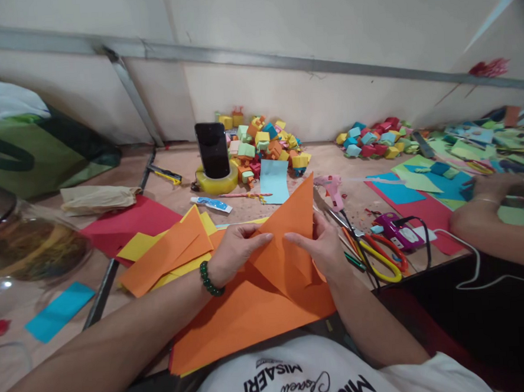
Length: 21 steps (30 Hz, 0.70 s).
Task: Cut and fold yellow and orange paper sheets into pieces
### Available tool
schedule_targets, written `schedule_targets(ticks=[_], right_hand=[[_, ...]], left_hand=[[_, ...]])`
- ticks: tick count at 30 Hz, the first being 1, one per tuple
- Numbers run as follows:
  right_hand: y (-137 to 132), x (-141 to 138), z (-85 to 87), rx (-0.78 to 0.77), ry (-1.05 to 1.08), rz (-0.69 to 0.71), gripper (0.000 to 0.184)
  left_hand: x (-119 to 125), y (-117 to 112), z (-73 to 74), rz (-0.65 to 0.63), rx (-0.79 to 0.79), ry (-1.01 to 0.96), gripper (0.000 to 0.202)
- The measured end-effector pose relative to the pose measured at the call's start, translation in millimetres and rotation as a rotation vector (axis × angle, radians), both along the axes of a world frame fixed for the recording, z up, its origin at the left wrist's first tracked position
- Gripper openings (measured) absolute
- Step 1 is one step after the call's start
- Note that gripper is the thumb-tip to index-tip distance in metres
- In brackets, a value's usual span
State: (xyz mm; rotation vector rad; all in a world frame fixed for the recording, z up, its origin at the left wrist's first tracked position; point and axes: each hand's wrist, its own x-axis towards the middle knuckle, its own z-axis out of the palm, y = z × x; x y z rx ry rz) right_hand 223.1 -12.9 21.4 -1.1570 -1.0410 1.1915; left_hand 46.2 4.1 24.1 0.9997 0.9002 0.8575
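A large orange paper sheet (260, 314) lies in front of me, with one corner folded up into a point. My left hand (238, 247), with a green bead bracelet at the wrist, pinches the folded flap from the left. My right hand (316, 246) grips the same flap from the right. The fingers of both hands are closed on the paper, nearly meeting at the fold's middle.
Orange and yellow sheets (168, 252) and red paper (130, 225) lie left. A phone (212, 149) stands in a tape roll, with piles of folded paper cubes (263, 145) behind. Yellow-handled scissors (379, 260) and glue guns (332, 189) lie right. Another person's arm (490, 229) reaches over papers at right.
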Motion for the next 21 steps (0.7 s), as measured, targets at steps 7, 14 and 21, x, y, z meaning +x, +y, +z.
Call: schedule_targets(ticks=[7,14,21], right_hand=[[-1.5,-0.3,-2.1,0.007,-0.036,-0.013,0.056],[-3.3,-4.1,-0.6,0.042,-0.063,-0.031,0.054],[2.5,6.0,13.2,0.040,0.090,0.043,0.040]], left_hand=[[0.1,-1.3,-0.9,-0.002,0.020,0.007,0.041],[-0.8,-1.3,2.1,0.039,0.058,0.048,0.037],[-6.4,-3.4,18.3,-0.037,0.292,0.318,0.033]])
